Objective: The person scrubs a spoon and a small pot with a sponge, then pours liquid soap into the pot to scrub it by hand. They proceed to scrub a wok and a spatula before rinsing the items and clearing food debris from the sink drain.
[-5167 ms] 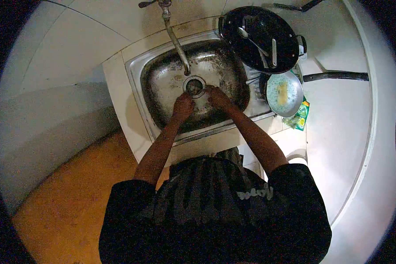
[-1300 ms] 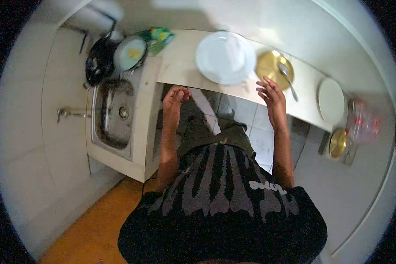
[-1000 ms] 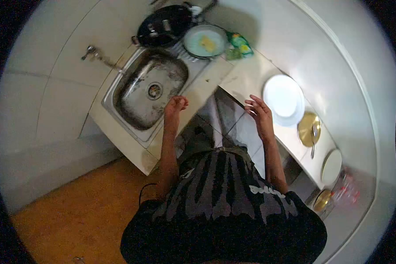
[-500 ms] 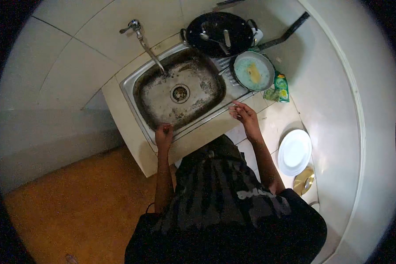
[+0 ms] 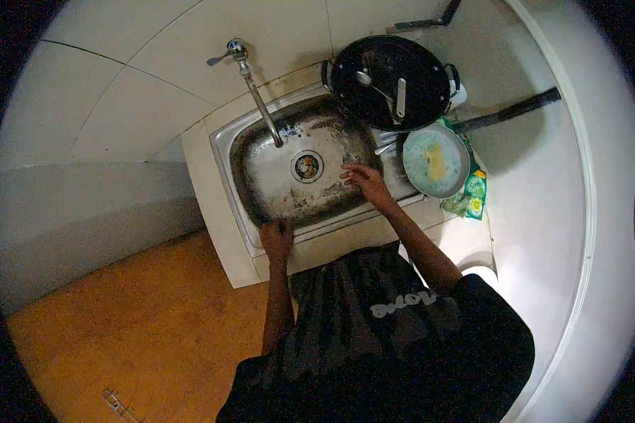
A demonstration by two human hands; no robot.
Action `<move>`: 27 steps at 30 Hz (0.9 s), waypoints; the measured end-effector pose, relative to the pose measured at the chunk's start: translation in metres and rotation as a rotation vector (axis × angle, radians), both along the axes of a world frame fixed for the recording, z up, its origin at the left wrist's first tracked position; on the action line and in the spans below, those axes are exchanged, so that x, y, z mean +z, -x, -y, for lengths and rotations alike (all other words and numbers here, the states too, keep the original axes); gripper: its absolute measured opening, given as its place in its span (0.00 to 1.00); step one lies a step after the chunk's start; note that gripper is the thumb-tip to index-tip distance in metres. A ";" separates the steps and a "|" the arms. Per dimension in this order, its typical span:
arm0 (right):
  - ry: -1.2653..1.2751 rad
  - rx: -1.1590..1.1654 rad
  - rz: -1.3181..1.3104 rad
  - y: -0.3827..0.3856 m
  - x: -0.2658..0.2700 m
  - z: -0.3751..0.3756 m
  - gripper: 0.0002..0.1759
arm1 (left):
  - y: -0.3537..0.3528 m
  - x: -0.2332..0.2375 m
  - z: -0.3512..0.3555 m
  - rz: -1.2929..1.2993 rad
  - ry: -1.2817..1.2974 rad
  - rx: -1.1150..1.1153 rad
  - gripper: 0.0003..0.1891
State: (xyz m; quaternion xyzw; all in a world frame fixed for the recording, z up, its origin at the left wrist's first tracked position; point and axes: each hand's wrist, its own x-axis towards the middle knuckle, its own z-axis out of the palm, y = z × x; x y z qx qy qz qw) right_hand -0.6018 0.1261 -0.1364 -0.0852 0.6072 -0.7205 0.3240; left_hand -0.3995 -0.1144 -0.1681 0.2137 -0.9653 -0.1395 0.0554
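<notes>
Sink [image 5: 275,187] is set into the counter [image 5: 203,185] below the tap [image 5: 259,106]; left hand [image 5: 276,238] has its grip closed over the front rim, apparently as a brace, while right hand [image 5: 363,182], grip open and empty, reaches into the basin beside the drain [image 5: 307,166]

sink basin [image 5: 275,190] open mid, tap spout [image 5: 261,106] over back, pan [image 5: 420,92] blocks rt rim
</notes>
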 end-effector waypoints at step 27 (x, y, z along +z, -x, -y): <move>-0.737 0.856 -1.229 0.035 -0.136 0.084 0.26 | 0.131 -0.130 0.019 0.145 -0.599 -0.383 0.20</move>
